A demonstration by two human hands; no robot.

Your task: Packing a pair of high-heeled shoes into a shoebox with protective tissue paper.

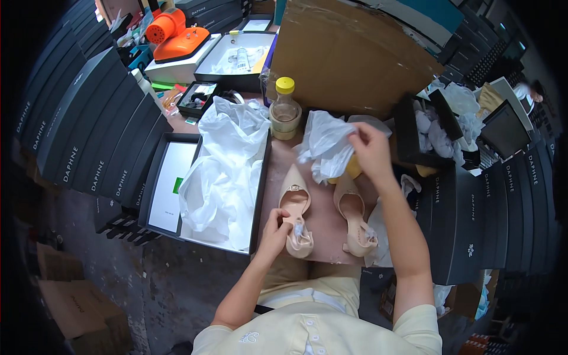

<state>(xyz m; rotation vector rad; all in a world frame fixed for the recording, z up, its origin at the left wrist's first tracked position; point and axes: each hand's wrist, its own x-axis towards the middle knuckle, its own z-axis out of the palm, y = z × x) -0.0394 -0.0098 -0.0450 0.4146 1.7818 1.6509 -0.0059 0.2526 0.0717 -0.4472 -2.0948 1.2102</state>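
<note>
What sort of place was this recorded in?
Probably a shoe workshop or stockroom: many matching dark boxes flank the worktable, and two beige shoes are beside an open box holding crumpled white paper.

One left grip (276,232) and one right grip (373,148) make two. One shoe (296,207) is in the left grip, a second shoe (353,207) to its right. The right grip has one wad (325,142). Left of the left grip lies one lined box (260,204); beyond it, one yellow-capped bottle (285,106) and one orange machine (177,44). Black boxes (89,112) flank both grips, too many to count surely.
</note>
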